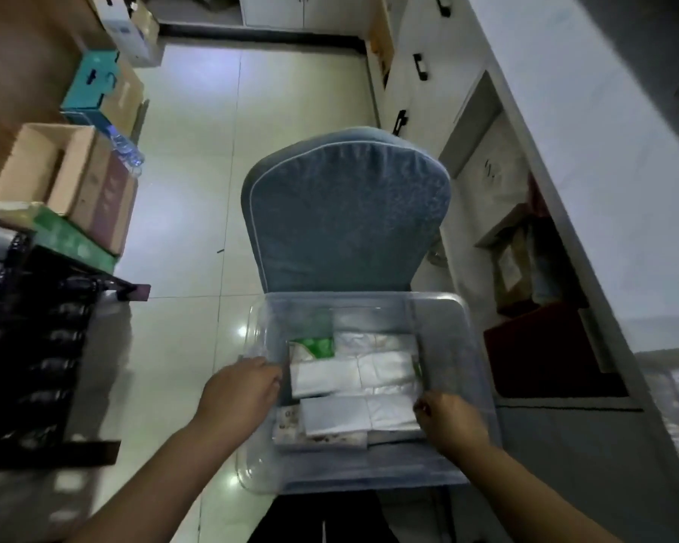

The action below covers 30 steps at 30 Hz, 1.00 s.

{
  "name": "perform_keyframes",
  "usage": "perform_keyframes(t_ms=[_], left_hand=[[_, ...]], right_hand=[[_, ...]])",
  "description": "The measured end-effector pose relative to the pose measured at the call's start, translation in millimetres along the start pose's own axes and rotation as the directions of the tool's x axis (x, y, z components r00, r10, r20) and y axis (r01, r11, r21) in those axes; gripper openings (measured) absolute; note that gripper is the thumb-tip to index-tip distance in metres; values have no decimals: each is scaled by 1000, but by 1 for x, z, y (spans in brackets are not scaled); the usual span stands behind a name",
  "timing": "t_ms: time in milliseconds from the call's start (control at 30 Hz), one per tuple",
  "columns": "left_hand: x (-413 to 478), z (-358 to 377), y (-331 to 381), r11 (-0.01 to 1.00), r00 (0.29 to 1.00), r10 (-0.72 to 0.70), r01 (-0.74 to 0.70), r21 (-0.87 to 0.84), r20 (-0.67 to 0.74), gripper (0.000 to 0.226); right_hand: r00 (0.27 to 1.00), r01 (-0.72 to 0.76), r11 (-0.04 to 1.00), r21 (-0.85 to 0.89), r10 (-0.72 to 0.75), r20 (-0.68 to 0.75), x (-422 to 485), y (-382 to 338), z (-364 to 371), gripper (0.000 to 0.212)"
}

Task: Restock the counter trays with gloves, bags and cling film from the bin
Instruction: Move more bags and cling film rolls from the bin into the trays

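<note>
The clear bin (449, 339) is sitting on a blue-grey chair (345, 213), holding flat white packs (353, 382) and a green pack (317, 344). The left hand (240, 389) is gripping its left wall. The right hand (453, 419), blurred, seems to be pinching the white packs' right edge. Cardboard boxes (75, 182) are crowding the left, a white counter (588, 158) is running along the right, and pale floor tiles (197, 150) are gleaming beyond.

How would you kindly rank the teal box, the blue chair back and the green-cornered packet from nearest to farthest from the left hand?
1. green-cornered packet, inside the bin
2. blue chair back, behind the bin
3. teal box, upper left
</note>
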State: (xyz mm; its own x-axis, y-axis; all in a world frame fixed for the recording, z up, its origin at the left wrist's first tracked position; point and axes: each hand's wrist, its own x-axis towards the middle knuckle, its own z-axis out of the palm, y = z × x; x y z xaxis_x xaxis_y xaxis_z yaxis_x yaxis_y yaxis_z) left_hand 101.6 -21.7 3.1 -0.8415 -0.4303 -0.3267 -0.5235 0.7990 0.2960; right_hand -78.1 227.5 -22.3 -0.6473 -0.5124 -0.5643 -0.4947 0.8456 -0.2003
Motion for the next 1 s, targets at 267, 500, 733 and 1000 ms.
perform_keyframes(t_ms=[267, 500, 733, 1000], left_hand=[[8, 56, -11, 995, 992, -93, 90, 32, 80, 7], [43, 104, 2, 989, 986, -148, 149, -16, 83, 11], [62, 144, 21, 968, 967, -188, 213, -136, 174, 26], [103, 158, 57, 999, 928, 34, -29, -18, 371, 50]], right_hand=[[962, 108, 994, -5, -103, 253, 88, 8, 101, 44], [867, 431, 857, -285, -304, 395, 135, 42, 145, 88], [880, 463, 823, -329, -380, 286, 146, 45, 150, 78], [785, 600, 764, -238, -619, -10, 117, 34, 106, 64]])
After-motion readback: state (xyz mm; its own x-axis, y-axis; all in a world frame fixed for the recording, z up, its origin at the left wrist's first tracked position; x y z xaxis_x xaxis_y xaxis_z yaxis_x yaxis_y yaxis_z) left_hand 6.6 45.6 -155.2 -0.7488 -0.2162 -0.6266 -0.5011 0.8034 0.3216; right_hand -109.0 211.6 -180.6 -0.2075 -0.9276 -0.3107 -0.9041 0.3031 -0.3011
